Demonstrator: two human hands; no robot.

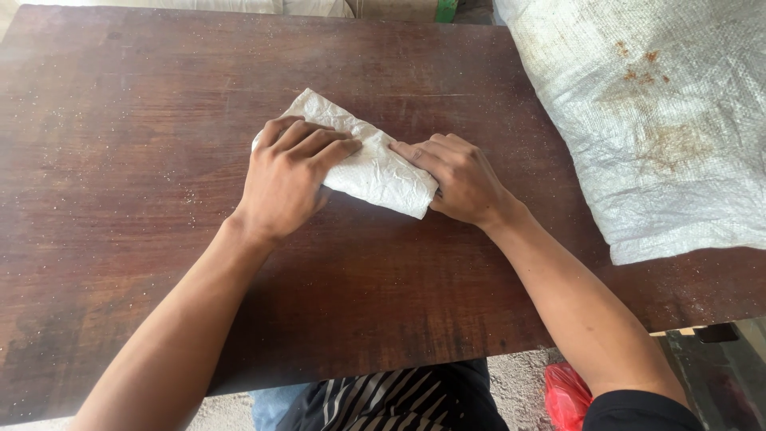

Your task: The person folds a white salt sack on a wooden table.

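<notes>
Woodgrain of a dark brown table (144, 263) is filling most of the view, its top speckled with pale grit and fine dust. Lying over its far right corner is a large white woven sack (662, 136), stained rusty brown in patches and hanging a little past the near edge. Near the table's middle, a crumpled white cloth (373, 169), folded into a thick slanting strip, is resting flat on the wood. The left hand (283, 182) is pressing down on the strip's left end, fingers curled over its top, while the right hand (459, 179) is pinching the right end, fingertips laid on the fold. Both hands are closed on the cloth, neither spread wide.

Judging from this, the fold could be springing open if either hand eases its pressure, since the fabric looks stiff and wrinkled; grit could also be getting trapped under the layers.

Below the table edge, sandy ground, striped dark clothing and a small red bag (568, 395) are showing.
</notes>
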